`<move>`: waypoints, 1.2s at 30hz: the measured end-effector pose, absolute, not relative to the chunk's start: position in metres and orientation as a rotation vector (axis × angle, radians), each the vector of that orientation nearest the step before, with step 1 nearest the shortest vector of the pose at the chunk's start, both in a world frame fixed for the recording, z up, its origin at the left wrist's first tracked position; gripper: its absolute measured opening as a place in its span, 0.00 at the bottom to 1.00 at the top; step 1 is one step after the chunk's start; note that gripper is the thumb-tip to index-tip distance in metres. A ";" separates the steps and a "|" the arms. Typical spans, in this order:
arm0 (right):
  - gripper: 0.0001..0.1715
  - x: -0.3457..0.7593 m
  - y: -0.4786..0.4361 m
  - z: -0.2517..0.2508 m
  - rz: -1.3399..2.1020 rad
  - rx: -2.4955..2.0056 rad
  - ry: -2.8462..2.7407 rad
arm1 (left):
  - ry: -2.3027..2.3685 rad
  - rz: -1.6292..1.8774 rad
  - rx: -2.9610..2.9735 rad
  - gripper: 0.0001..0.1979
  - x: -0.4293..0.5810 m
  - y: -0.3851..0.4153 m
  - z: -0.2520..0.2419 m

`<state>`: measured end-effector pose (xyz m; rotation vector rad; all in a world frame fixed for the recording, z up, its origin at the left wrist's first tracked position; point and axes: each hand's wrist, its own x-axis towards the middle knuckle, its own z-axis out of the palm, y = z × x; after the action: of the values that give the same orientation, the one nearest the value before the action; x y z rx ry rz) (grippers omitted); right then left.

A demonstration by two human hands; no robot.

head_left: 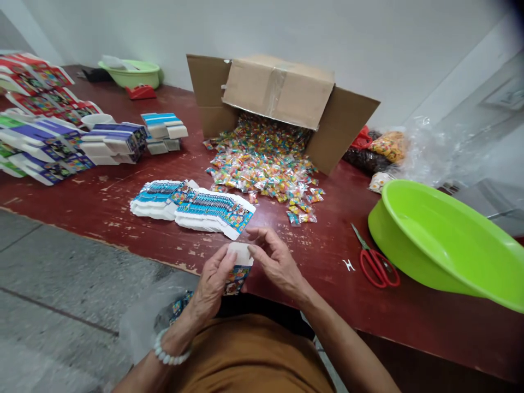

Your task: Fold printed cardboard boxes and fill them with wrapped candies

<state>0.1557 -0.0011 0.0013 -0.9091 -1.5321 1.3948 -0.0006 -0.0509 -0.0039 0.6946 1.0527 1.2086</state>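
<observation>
My left hand and my right hand both grip a small printed paper box at the table's near edge. The box has a white flap on top and a colourful printed side. Just beyond my hands lies a stack of flat unfolded box blanks, blue and white with printed pictures. Farther back, a heap of small wrapped candies spills from a cardboard carton lying on its side. A white bead bracelet sits on my left wrist.
The dark red table has chipped paint. Red-handled scissors lie to the right beside a large lime-green basin. Stacks of folded boxes fill the left. A green bowl and plastic bags stand at the back.
</observation>
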 end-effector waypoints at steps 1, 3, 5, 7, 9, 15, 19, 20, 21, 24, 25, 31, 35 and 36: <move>0.20 0.156 -0.003 0.002 1.400 -0.916 -1.529 | 1.048 1.214 0.681 0.23 0.000 -0.051 -0.003; 0.20 0.154 -0.005 0.002 1.511 -0.923 -1.491 | 1.033 1.206 0.647 0.22 0.001 -0.051 0.000; 0.21 0.151 -0.004 0.001 1.624 -0.915 -1.452 | 1.009 1.194 0.616 0.23 0.004 -0.050 0.002; 0.22 0.146 -0.002 0.001 1.681 -0.910 -1.445 | 0.979 1.187 0.588 0.26 0.008 -0.050 0.004; 0.19 0.142 0.000 0.002 1.665 -0.918 -1.476 | 0.957 1.167 0.547 0.27 0.010 -0.050 0.004; 0.12 0.144 -0.002 0.007 1.219 -0.817 -1.700 | 0.856 0.970 0.267 0.25 0.002 -0.049 0.005; 0.09 0.144 -0.007 0.009 1.415 -0.790 -1.616 | 0.825 0.989 0.277 0.28 -0.003 -0.047 0.005; 0.09 0.142 -0.007 0.009 1.528 -0.815 -1.525 | 0.853 1.018 0.307 0.30 -0.003 -0.047 0.004; 0.11 0.140 -0.007 0.009 1.642 -0.836 -1.433 | 0.891 1.048 0.336 0.31 -0.003 -0.046 0.003; 0.16 0.132 -0.002 0.010 1.857 -0.834 -1.293 | 0.996 1.136 0.420 0.36 -0.005 -0.047 -0.001; 0.16 0.129 0.000 0.010 1.881 -0.824 -1.289 | 1.009 1.139 0.447 0.38 -0.007 -0.047 -0.003; 0.14 0.120 0.004 0.005 1.779 -0.785 -1.402 | 1.045 1.134 0.513 0.37 -0.024 -0.050 -0.003; 0.09 0.110 -0.009 -0.011 1.670 -0.719 -1.508 | 1.005 1.165 0.428 0.26 -0.035 -0.047 0.001; 0.10 0.108 -0.012 -0.016 1.660 -0.691 -1.523 | 1.008 1.172 0.410 0.26 -0.039 -0.047 0.001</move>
<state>0.1077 -0.0121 -0.0163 -0.6914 -1.5231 1.6597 -0.0386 -0.0469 0.0015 0.4102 1.0081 1.1720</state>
